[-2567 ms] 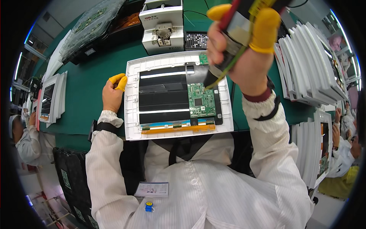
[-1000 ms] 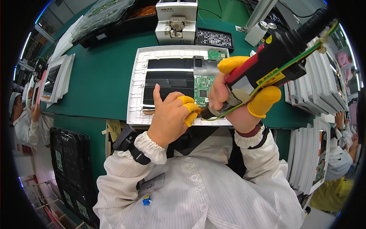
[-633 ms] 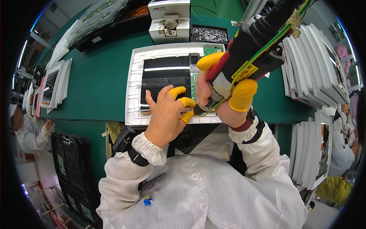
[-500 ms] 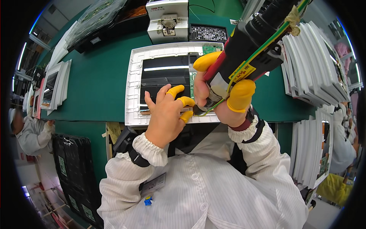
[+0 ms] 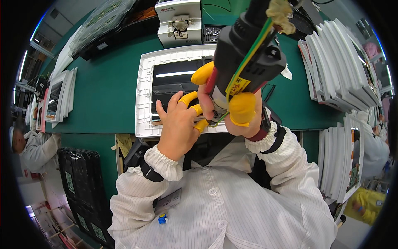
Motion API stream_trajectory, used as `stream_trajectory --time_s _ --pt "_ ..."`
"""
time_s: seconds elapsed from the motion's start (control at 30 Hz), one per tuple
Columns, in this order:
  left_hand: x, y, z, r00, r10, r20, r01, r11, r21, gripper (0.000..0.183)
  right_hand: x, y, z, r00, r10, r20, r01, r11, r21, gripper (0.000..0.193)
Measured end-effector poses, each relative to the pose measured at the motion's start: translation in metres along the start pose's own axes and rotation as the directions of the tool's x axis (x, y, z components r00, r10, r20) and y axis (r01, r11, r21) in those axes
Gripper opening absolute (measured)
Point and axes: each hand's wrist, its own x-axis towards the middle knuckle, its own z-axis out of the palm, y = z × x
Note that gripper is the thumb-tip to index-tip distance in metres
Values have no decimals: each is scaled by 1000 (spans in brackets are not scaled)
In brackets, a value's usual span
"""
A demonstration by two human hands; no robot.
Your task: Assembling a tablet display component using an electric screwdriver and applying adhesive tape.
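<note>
The green bench top point(image 5: 103, 99) spreads beneath my two hands and out to either side of them. Well off to the right of my grip stands a stack of white-framed panels point(image 5: 336, 70); to the left, lower than my hands, are black trays point(image 5: 83, 182). Directly under my grip lies the white-framed display panel point(image 5: 143, 87), dark in the middle, its right part hidden by my tool and hand. Beyond it sits a white box-shaped machine point(image 5: 179, 25) with a metal fitting on its front. My right hand point(image 5: 248, 129) is wrapped firmly around a black-and-red electric screwdriver point(image 5: 261, 54), nose down; I can't see its tip. My left hand point(image 5: 179, 126) has its fingers bent over the panel's near part, just beside that nose; whether they pinch anything, I can't tell. A green-and-yellow wire point(image 5: 248, 58) runs along the tool, and yellow finger cots point(image 5: 242, 108) cover some of my fingertips.
</note>
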Motion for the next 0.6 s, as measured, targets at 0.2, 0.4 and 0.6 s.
stream_trajectory --time_s 0.2,0.4,0.6 --pt "-3 -2 2 1000 7 -23 -7 1000 -5 31 -2 7 0 995 -101 16 101 995 -15 64" --pt "-3 -7 9 996 54 -66 -53 999 11 24 -4 12 0 986 -165 23 165 986 -23 52" --pt "-1 -19 21 997 -9 -75 -13 957 -291 27 -1 8 6 990 -142 1 142 990 9 52"
